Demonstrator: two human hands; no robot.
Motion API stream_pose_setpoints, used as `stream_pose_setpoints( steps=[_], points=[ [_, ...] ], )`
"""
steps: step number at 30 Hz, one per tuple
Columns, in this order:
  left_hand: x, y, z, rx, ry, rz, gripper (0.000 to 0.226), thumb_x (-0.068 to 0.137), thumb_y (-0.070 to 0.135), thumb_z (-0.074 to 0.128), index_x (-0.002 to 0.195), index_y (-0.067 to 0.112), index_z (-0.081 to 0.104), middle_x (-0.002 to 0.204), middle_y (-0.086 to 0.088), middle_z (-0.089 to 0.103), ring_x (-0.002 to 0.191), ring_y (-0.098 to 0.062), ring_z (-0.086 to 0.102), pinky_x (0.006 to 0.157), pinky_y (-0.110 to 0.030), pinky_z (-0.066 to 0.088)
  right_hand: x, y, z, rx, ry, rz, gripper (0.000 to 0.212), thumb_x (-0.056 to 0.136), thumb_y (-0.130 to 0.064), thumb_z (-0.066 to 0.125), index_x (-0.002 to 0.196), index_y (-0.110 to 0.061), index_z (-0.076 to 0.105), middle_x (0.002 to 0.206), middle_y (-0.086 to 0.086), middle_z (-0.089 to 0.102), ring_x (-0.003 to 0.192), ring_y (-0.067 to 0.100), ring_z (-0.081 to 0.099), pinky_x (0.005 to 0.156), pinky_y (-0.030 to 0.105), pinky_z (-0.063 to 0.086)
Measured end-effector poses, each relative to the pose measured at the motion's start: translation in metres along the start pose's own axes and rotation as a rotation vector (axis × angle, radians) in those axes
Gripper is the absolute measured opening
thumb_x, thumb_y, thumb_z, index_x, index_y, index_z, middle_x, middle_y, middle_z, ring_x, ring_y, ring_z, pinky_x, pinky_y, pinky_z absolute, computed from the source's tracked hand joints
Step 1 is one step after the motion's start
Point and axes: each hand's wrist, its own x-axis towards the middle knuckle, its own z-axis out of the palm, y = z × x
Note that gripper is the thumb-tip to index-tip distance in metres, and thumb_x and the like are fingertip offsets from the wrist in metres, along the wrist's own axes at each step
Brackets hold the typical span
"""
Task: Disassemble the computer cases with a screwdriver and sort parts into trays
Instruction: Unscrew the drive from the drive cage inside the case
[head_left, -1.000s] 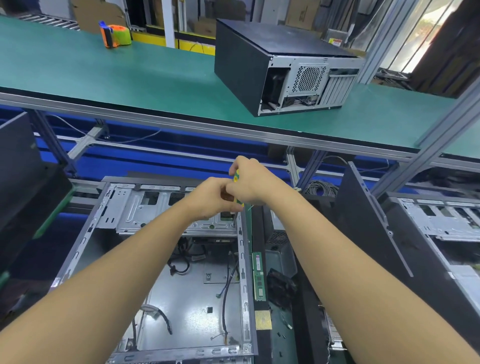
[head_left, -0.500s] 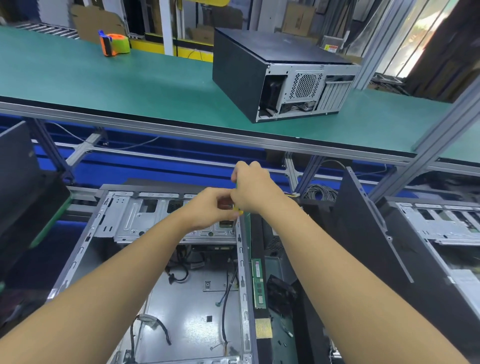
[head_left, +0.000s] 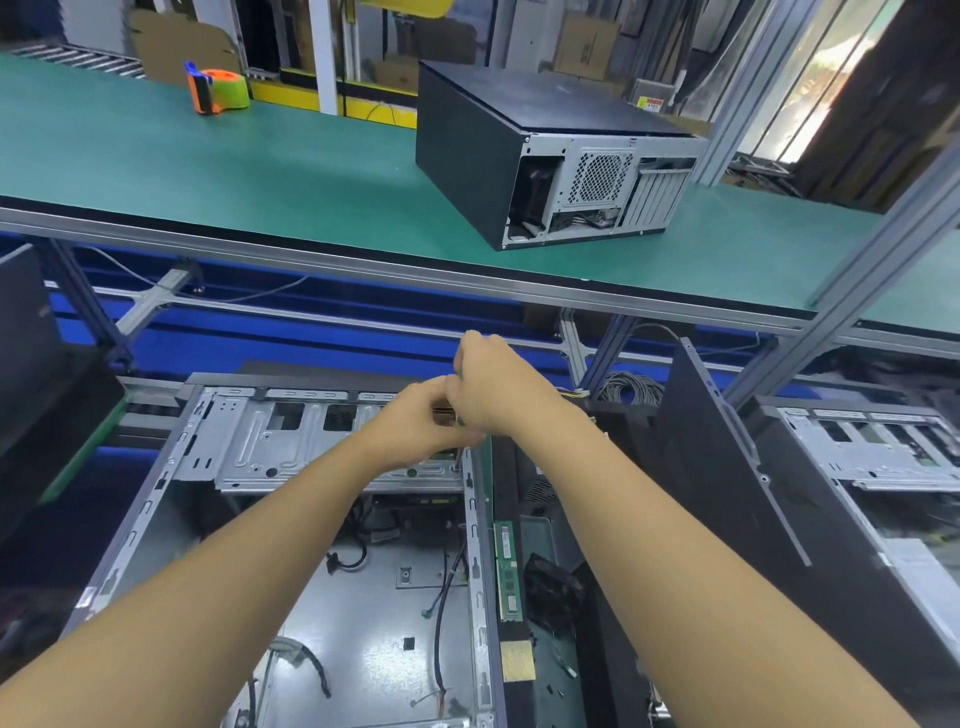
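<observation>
Item: open grey sheet-steel computer case (head_left: 291, 519), side panel off, lying at my six o'clock.
Location of work: its silver perforated drive cage (head_left: 291, 441), far right corner, at twelve o'clock from the case floor.
Right hand (head_left: 498, 389): fist closed on a green-handled screwdriver (head_left: 459, 415); shaft points down to the cage edge, tip hidden.
Left hand (head_left: 415, 421): fingers curled, touching the right hand; whether it grips the tool, I cannot tell.
Handling, my judgement: steel is stiff, edges likely sharp, cage light once freed; I would hold its flat top face. Screws small, easily dropped.
Also present: green memory stick (head_left: 506, 571) at three o'clock; closed black tower case (head_left: 545, 156) on the green bench (head_left: 208, 171) at one o'clock.
</observation>
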Motion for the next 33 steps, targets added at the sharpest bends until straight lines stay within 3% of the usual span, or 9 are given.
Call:
stream_pose_setpoints(
  steps=[3,5,10,15,18,23,25,30,33],
  points=[
    [-0.004,0.001,-0.005,-0.132,-0.008,0.020,0.010,0.086,0.002,0.073,0.095,0.007,0.071,0.072,0.011,0.071,0.059,0.004,0.059,0.050,-0.007,0.042,-0.001,0.000,-0.007,0.056,-0.082,-0.019,0.026,0.095,-0.010,0.049,0.121,-0.016,0.048,0.125,0.006,0.043,0.118,0.028,0.038,0.077,0.036,0.038],
    [-0.002,0.002,-0.006,-0.092,0.030,0.040,0.011,0.084,0.002,0.075,0.091,0.009,0.071,0.070,0.010,0.071,0.059,0.005,0.059,0.053,-0.007,0.043,-0.002,0.000,-0.007,0.075,-0.090,-0.011,0.028,0.094,-0.011,0.050,0.122,-0.016,0.046,0.126,0.006,0.040,0.122,0.028,0.035,0.077,0.037,0.038],
    [0.008,0.006,0.002,0.158,0.103,0.016,0.016,0.077,0.020,0.079,0.079,0.026,0.064,0.064,0.019,0.066,0.052,0.005,0.054,0.047,-0.009,0.038,-0.002,-0.001,0.001,-0.067,0.071,0.098,0.049,0.101,-0.052,0.042,0.129,-0.013,0.040,0.123,0.010,0.049,0.103,0.033,0.051,0.073,0.041,0.040],
    [0.005,0.005,-0.003,0.064,0.018,0.043,0.020,0.079,0.020,0.080,0.078,0.034,0.067,0.072,0.016,0.069,0.062,0.003,0.058,0.056,-0.016,0.048,0.000,0.002,-0.002,-0.018,-0.028,0.002,0.018,0.103,-0.023,0.045,0.119,-0.015,0.046,0.123,0.010,0.048,0.094,0.032,0.054,0.071,0.039,0.043],
    [-0.003,0.006,-0.011,-0.040,-0.020,0.060,0.042,0.083,0.006,0.078,0.065,0.043,0.071,0.060,0.020,0.065,0.052,0.008,0.057,0.051,-0.004,0.041,-0.001,0.001,-0.011,0.021,-0.166,-0.060,0.025,0.095,-0.009,0.049,0.115,-0.023,0.049,0.120,0.004,0.039,0.105,0.029,0.043,0.073,0.038,0.040],
    [0.002,0.005,-0.007,0.112,0.086,0.084,0.021,0.075,0.012,0.083,0.075,0.030,0.071,0.069,0.010,0.071,0.063,-0.008,0.064,0.058,-0.024,0.053,-0.002,0.001,-0.005,-0.039,-0.055,-0.013,0.030,0.096,-0.033,0.051,0.121,-0.017,0.043,0.122,0.007,0.042,0.110,0.031,0.044,0.073,0.040,0.038],
    [0.005,0.004,-0.002,0.117,0.108,0.042,0.023,0.071,0.019,0.085,0.075,0.030,0.066,0.067,0.014,0.067,0.057,-0.003,0.057,0.053,-0.016,0.048,-0.003,-0.001,-0.001,-0.063,0.028,0.033,0.039,0.100,-0.046,0.046,0.122,-0.013,0.041,0.118,0.010,0.047,0.098,0.032,0.049,0.071,0.040,0.038],
    [-0.001,-0.002,-0.007,0.055,-0.033,0.042,0.024,0.078,0.017,0.084,0.092,0.030,0.068,0.082,0.014,0.071,0.068,-0.001,0.062,0.062,-0.011,0.047,0.000,0.001,-0.003,0.002,-0.039,-0.032,0.027,0.098,-0.015,0.051,0.125,-0.014,0.045,0.128,0.008,0.046,0.109,0.031,0.048,0.074,0.038,0.041],
    [-0.001,-0.007,-0.009,0.046,0.027,0.044,0.021,0.079,0.008,0.082,0.080,0.026,0.071,0.068,0.011,0.070,0.056,-0.002,0.059,0.056,-0.015,0.046,-0.001,0.002,-0.006,0.056,-0.104,-0.031,0.032,0.095,-0.015,0.053,0.125,-0.019,0.046,0.132,0.006,0.040,0.124,0.031,0.038,0.079,0.039,0.040]
  ],
)
